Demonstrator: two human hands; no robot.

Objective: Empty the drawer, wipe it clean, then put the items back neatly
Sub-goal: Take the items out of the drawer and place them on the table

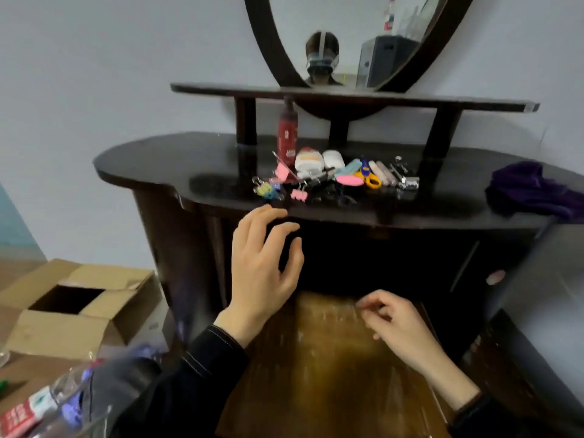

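Surface: dark glossy dressing-table top point(158, 162), centre of frame.
Middle cluster: red bottle point(287, 137) upright at the back; two white tubs point(309, 159); coloured binder clips point(267, 188) front left; yellow-handled scissors point(369, 176); small metal pieces point(407, 183) at the right.
Right edge: crumpled purple cloth point(531, 189), well apart from the cluster.

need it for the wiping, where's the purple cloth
In the head view the purple cloth lies bunched at the right end of the dresser top, right of the scissors.

The pulled-out drawer point(331, 374) shows its brown bottom. The left hand point(262, 267), fingers spread, hovers under the table's point(158, 162) front edge; the right hand point(395, 324), loosely curled, is over the drawer. Small items point(331, 175) lie mid-table, a purple cloth point(531, 188) at its right edge.
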